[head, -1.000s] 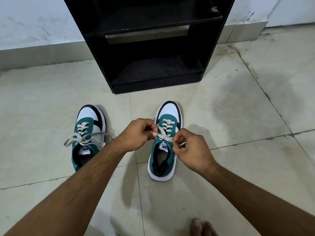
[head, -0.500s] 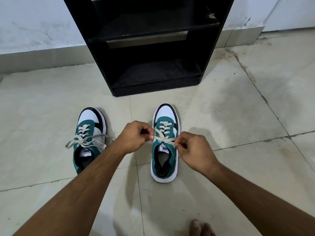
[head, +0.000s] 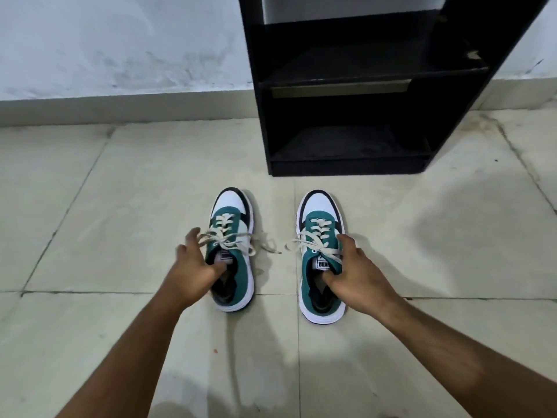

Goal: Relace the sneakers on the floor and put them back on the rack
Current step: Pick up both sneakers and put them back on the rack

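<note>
- Both sneakers stand upright on the tiled floor (head: 135, 182), toes toward the black shoe rack (head: 346, 116), apart from each other with a strip of bare tile between them.
- The left sneaker (head: 233, 251) and the right sneaker (head: 321, 254) are green and white with cream laces run through the eyelets; loose lace ends trail off each onto the floor, and I cannot tell whether a bow is tied.
- The left hand (head: 193, 273) has its grip around the collar of the left sneaker: thumb dipped into the opening, the other fingers spread along the outer side. The hand is blurred, so how firmly it has closed is not certain.
- The right hand (head: 352, 273) has its grip on the right sneaker, thumb tucked into the opening behind the tongue, fingers wrapped over its outer side.
- Judged from this, lacing looks finished and the step in hand is picking up the pair to shelve it.
- The rack's lower shelf (head: 349, 146) and the one above both appear free.
- The next move calls for lifting both shoes level, carrying them forward and to the right, and sliding them onto a shelf without the trailing lace ends catching on its front edge.
</note>
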